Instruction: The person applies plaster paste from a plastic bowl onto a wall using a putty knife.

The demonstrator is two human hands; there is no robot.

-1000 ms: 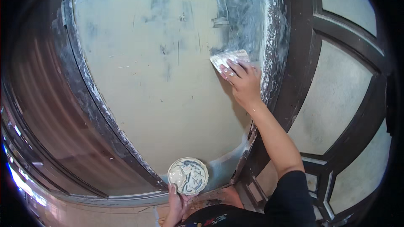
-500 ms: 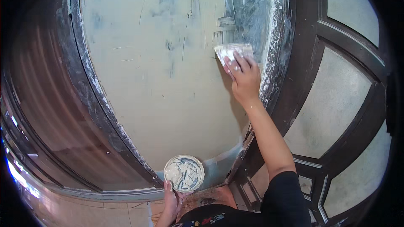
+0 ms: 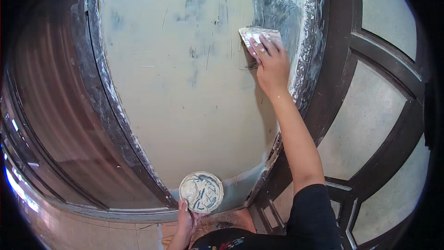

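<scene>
Stretching inside a dark, white-flecked frame (image 3: 311,55), a smooth cream panel (image 3: 194,120) bears scratches and blue-grey patches. Near its foot, the left hand (image 3: 186,220) grips a round bowl (image 3: 218,180) of streaky paste (image 3: 201,194); upper right, fingers of the right hand (image 3: 274,67) clasp a flat, smeared spreader (image 3: 259,33).

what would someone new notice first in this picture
Probably the large panel filling the middle, mostly beige but patchy grey toward its upper right. Over that upper right part, the right hand holds a flat, white-smeared spreader. At bottom centre, the left hand holds a round bowl of pale, dark-streaked paste.
</scene>
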